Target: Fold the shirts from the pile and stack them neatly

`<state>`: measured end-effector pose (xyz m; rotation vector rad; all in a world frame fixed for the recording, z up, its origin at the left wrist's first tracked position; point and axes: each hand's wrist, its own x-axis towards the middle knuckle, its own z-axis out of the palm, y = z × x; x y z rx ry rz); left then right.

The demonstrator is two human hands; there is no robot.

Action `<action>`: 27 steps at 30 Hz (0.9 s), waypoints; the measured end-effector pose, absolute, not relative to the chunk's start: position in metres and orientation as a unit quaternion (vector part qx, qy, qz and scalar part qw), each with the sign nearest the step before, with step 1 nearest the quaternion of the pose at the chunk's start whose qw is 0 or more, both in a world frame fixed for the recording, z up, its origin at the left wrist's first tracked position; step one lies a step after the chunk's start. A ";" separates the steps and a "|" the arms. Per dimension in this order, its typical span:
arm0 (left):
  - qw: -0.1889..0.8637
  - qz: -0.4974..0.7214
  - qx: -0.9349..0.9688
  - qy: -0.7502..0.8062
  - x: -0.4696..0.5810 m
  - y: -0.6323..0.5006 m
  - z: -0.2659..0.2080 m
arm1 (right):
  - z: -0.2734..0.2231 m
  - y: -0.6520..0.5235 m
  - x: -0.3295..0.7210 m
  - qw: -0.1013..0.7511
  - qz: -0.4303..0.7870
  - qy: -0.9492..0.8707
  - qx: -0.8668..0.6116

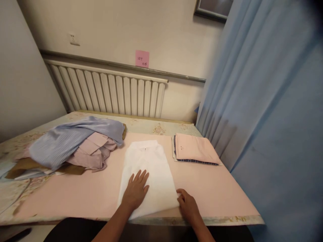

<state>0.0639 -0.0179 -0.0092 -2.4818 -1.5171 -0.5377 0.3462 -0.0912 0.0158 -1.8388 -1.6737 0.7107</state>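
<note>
A white shirt [151, 161] lies folded into a long panel in front of me, its collar pointing away. My left hand [136, 190] rests palm down on the shirt's lower left part, fingers stretched out and slightly spread. At the shirt's lower right edge, my right hand [187, 203] has its fingers curled, with thumb and forefinger closed on the cloth's side. Both lie over a pink cloth [207, 198] spread on the bed. The underside of the shirt is hidden.
A loose heap of clothes, a blue ribbed garment [75, 134] over a pink striped one [93, 153], lies to the left. At the right sits a folded stack topped by a pink garment [195, 148]. A blue curtain [252, 84] hangs along the right; a radiator [113, 90] stands behind.
</note>
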 end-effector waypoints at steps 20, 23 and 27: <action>0.087 -0.180 -0.836 -0.511 0.063 -0.018 -0.010 | 0.020 -0.098 0.336 0.212 0.212 -0.625 -0.721; 0.086 -0.180 -0.836 -0.511 0.062 -0.017 -0.012 | 0.019 -0.099 0.335 0.219 0.206 -0.624 -0.721; 0.086 -0.176 -0.837 -0.511 0.062 -0.017 -0.012 | 0.019 -0.100 0.334 0.223 0.202 -0.623 -0.722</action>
